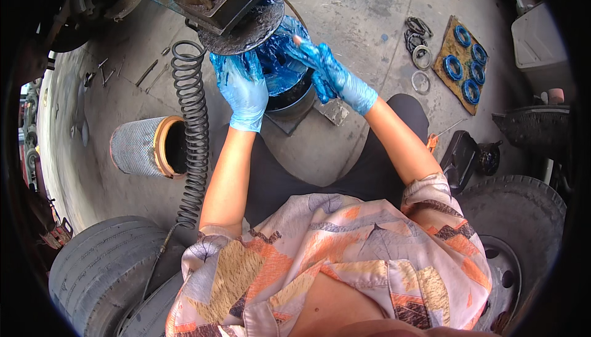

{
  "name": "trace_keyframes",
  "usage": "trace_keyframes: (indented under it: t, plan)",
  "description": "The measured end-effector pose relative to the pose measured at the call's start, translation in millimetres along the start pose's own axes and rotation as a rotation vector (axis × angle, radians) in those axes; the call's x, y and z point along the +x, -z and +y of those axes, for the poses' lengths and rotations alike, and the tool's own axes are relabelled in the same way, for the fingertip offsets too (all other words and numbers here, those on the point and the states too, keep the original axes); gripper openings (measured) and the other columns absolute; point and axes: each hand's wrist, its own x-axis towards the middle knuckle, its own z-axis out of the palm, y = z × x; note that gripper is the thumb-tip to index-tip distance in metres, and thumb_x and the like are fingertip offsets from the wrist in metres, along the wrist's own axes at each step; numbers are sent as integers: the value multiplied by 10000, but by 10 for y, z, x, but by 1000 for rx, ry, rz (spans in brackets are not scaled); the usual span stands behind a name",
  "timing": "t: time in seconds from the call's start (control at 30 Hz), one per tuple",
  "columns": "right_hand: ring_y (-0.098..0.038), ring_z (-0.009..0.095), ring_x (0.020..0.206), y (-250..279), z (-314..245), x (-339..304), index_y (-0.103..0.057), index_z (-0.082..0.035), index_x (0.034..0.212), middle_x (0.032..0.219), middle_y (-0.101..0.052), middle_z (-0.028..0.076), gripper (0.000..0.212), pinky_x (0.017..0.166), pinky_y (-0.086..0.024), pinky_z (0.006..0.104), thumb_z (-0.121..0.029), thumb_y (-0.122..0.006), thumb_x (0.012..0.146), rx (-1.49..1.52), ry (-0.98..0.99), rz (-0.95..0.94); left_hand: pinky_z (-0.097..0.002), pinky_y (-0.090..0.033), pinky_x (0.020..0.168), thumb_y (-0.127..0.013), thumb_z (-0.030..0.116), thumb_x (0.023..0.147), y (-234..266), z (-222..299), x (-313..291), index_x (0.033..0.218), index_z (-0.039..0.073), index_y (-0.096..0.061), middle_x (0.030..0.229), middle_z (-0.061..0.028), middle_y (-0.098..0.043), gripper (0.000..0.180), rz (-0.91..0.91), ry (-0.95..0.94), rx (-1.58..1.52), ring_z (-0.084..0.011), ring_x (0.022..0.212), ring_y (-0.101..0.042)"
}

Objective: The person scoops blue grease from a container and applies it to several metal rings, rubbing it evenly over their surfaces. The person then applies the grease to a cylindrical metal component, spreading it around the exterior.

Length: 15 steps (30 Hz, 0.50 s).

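Your gloved left hand [244, 94] lies flat and released on the round, blue-greased metal hub [280, 60]; your right hand [329, 75], fingers extended, grasps nothing.

Blue disposable gloves smeared with blue grease, short-sleeved patterned shirt in orange, cream and grey, dark trousers

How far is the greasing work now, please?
Looks done: four rings on the cardboard are already coated blue. In hand: both gloved hands, left hand and right hand, smear blue grease on the hub. Probably left: bare metal rings on the floor, not greased.
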Motion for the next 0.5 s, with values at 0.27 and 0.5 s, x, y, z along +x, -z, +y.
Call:
trace_keyframes:
  t: [0.27, 0.5]
  plan:
    - [-606, 117, 664, 138, -162, -383, -430, -215, 1460, 1214, -659, 56, 536, 609, -493, 244, -289, -538, 940, -332, -33, 218, -504, -348, 1046, -550, 209, 960, 16, 9, -1, 1240, -68, -517, 1244, -297, -553, 395, 28, 16, -4, -483, 1174, -484]
    - [-616, 302, 669, 444, -137, 180, -377, -392, 1457, 763, -622, 140, 648, 671, -515, 421, -142, -555, 886, -1304, -10, 144, -510, -315, 1077, -537, 191, 959, 3, 36, 31, 1213, -57, -538, 1220, -291, -568, 356, 60, 0, -29, -476, 1168, -486]
